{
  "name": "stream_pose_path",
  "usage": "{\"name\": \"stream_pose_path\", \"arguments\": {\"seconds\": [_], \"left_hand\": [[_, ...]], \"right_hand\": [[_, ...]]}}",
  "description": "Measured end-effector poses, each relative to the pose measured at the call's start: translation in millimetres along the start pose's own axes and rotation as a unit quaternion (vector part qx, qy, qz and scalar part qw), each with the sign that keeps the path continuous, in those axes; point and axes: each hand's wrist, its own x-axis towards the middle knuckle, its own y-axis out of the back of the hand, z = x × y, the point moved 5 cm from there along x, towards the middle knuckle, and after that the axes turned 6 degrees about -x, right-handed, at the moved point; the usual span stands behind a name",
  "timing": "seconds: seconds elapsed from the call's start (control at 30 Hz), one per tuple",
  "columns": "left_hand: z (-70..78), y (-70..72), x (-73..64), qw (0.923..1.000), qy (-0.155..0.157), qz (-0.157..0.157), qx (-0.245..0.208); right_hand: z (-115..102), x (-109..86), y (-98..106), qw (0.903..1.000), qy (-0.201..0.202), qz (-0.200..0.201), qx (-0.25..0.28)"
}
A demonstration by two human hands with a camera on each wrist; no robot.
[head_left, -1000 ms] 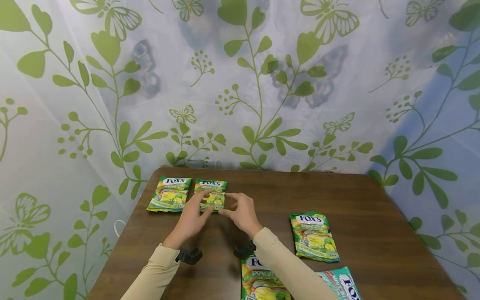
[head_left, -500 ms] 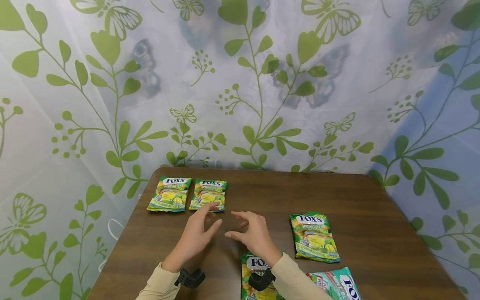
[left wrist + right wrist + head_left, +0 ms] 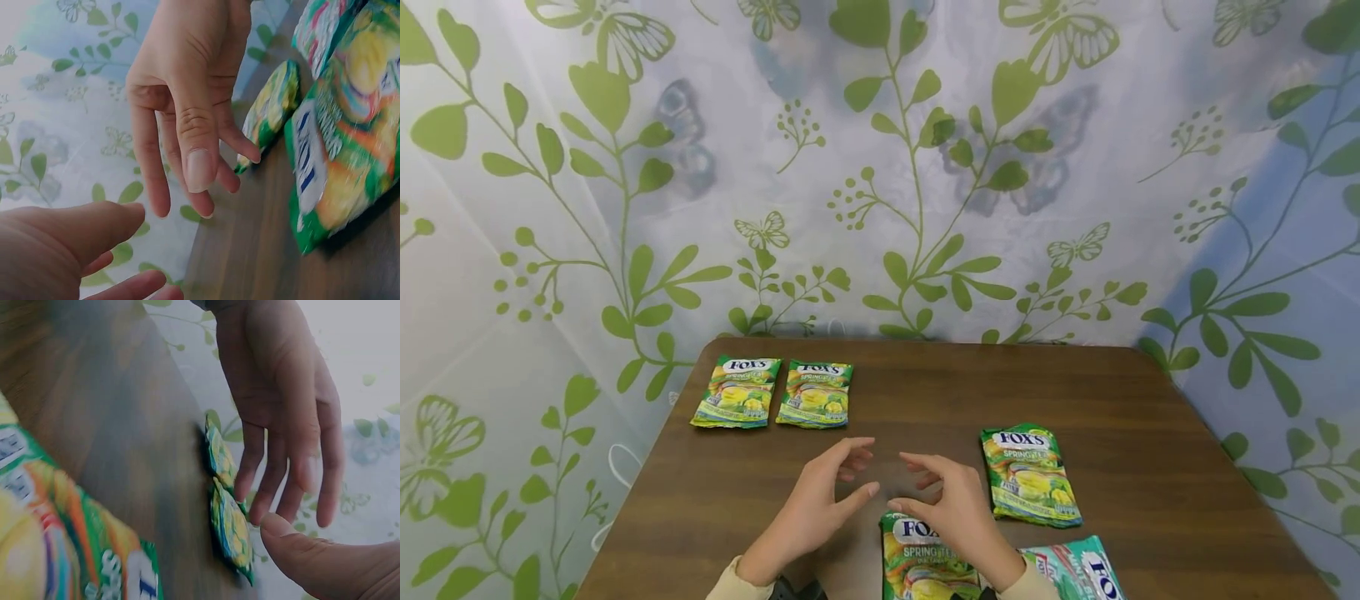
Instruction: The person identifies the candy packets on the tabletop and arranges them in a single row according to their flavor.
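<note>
My left hand (image 3: pixel 820 504) hovers over the middle of the table with fingers loosely bent and nothing in them. Facing it, my right hand (image 3: pixel 958 508) is also unladen, above the top of a green Fox's Spring Tea candy bag (image 3: pixel 917 554) near the front. The right wrist and palm overlap part of that bag in the head view. Two more Spring Tea candy bags lie side by side at the back left, a left one (image 3: pixel 737 392) and a right one (image 3: pixel 815 395). Another green candy bag (image 3: pixel 1030 475) lies right of my right hand.
A teal Fox's candy bag (image 3: pixel 1078 567) lies at the front right, partly behind the right wrist. All bags are flat on the brown wooden table (image 3: pixel 925 400). Behind the table's far edge hangs a white curtain (image 3: pixel 880 167) with green leaves and butterflies.
Both hands have left the right one of the two back-left candy bags and drawn toward the front and right. That bag stays beside its neighbour. The hands are now farther apart.
</note>
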Motion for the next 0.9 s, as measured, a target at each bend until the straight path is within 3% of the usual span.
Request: {"name": "stream_pose_path", "arguments": {"seconds": [0.3, 0.57, 0.9], "left_hand": [[8.2, -33.5, -0.8, 0.9991, -0.009, -0.032, -0.024], [12.6, -63.4, 5.0, 0.9961, -0.011, -0.067, -0.056], [18.5, -92.6, 24.6, 0.9922, -0.034, -0.115, -0.035]], "right_hand": [[18, -26.1, 28, 0.9994, -0.033, 0.003, -0.008], [34, -40.3, 46, 0.9962, -0.084, -0.022, 0.003], [52, -54.5, 82, 0.9903, -0.117, 0.050, -0.057]]}}
